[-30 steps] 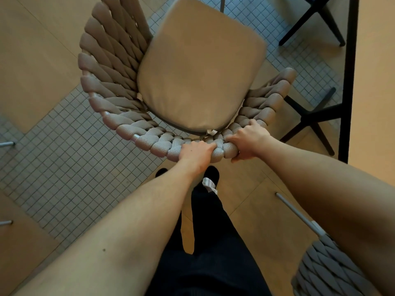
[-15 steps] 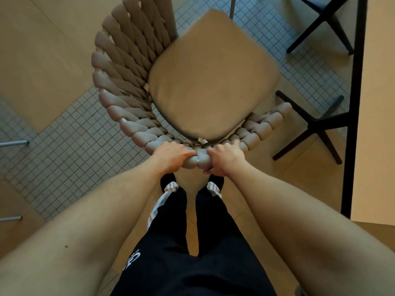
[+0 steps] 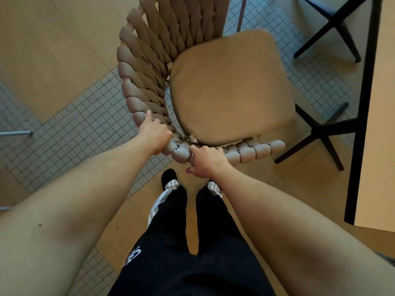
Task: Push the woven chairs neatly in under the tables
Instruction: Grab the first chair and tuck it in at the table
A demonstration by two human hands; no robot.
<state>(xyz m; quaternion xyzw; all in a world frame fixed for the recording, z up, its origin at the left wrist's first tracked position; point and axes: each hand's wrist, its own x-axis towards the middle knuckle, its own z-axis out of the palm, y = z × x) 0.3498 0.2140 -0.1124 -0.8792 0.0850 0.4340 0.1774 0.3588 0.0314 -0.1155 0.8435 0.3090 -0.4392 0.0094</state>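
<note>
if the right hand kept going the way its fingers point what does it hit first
The right hand grips the chair's woven rim, its fingers pointing toward the seat. Going straight on, it would probably meet the seat cushion first, though depth is unclear from above.

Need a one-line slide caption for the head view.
Both hands, left hand and right hand, grip the woven chair by its backrest rim beside a black-framed table.

one woven chair (image 3: 147, 67), one cushion (image 3: 230, 88), two hands, one table (image 3: 376, 124)
</note>
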